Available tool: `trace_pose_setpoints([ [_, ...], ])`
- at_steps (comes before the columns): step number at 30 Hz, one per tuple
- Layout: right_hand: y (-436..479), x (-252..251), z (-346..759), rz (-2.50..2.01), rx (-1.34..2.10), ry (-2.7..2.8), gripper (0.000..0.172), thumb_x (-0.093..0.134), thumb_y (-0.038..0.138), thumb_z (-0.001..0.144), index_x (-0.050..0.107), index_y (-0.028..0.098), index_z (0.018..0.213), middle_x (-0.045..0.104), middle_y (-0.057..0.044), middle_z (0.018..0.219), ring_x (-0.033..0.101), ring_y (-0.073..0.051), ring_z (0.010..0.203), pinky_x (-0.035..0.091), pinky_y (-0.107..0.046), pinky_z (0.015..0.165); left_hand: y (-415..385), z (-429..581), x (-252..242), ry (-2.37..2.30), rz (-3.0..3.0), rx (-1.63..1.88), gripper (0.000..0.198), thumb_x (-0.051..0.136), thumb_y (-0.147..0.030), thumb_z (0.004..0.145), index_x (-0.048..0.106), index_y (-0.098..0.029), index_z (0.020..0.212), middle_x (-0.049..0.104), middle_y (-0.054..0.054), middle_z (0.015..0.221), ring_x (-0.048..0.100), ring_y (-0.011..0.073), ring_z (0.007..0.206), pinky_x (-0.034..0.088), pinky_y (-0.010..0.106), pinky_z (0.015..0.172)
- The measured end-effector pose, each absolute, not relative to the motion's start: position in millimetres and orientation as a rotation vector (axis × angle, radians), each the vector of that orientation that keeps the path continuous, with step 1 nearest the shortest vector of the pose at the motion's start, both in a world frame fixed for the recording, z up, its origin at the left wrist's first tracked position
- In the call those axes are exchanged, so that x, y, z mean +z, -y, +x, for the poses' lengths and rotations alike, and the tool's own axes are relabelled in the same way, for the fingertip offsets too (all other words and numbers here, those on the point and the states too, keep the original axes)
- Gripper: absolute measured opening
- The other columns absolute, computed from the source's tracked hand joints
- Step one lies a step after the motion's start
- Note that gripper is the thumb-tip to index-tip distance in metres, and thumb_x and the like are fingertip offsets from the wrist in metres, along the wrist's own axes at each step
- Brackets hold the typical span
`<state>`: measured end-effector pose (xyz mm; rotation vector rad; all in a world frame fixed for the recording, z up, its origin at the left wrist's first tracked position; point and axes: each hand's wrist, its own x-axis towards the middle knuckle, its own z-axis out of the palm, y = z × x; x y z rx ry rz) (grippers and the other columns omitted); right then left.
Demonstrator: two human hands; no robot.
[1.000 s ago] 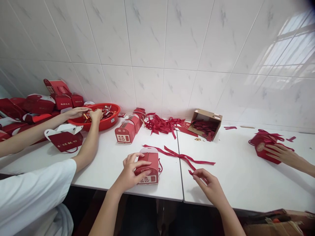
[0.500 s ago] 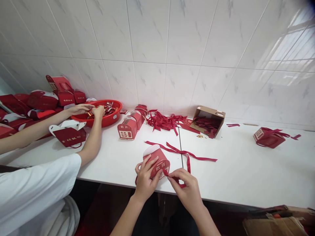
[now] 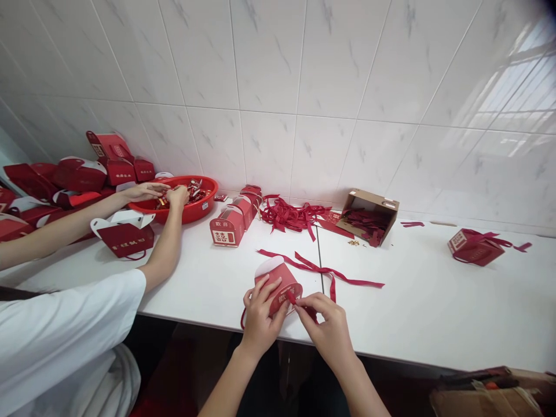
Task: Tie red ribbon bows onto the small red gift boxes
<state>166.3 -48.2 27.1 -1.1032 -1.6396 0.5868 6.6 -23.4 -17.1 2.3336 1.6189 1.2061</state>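
A small red gift box (image 3: 278,282) with a white flap stands near the front edge of the white table (image 3: 425,313). My left hand (image 3: 259,315) grips its near side, fingers curled round it. Close beside it, my right hand (image 3: 328,327) pinches one end of a dark red ribbon (image 3: 334,277) against the box front. The ribbon trails away to the right across the table seam.
A person in a white shirt on my left reaches both hands into a red bowl (image 3: 191,209) of sweets. Folded red boxes (image 3: 230,226) line up behind, with a ribbon heap (image 3: 289,214), a cardboard box (image 3: 369,211) and a tied box (image 3: 475,248) far right.
My right hand came from the table to the box and took the ribbon end. The box was pulled nearer and tipped. The hand at the far right box has gone.
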Motion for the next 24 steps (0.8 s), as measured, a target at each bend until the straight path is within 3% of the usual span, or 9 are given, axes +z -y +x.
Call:
trace_pose_setpoints([
  [12, 40.3, 38.0, 161.6, -1.142, 0.56, 1.659, 0.01, 0.059, 0.018, 0.081, 0.069, 0.018, 0.081, 0.065, -0.004, 0.073, 0.057, -0.014, 0.059, 0.049, -0.024, 0.054, 24.5, 6.1, -21.4, -1.627, 2.354, 1.216, 0.031, 0.05, -0.031, 0.088, 0.059, -0.024, 0.117, 0.061, 0.007, 0.122, 0.042, 0.0289, 0.126, 0.029, 0.047, 0.096],
  [24, 41.4, 30.2, 156.2, -1.086, 0.758, 1.553, 0.012, 0.06, 0.021, 0.082, 0.068, 0.02, 0.09, 0.07, -0.006, 0.086, 0.066, -0.018, 0.077, 0.055, -0.029, 0.07, 24.0, 5.5, -21.5, -1.624, 2.36, 1.203, 0.029, 0.051, -0.031, 0.088, 0.06, -0.025, 0.115, 0.061, 0.006, 0.123, 0.042, 0.0295, 0.126, 0.029, 0.047, 0.096],
])
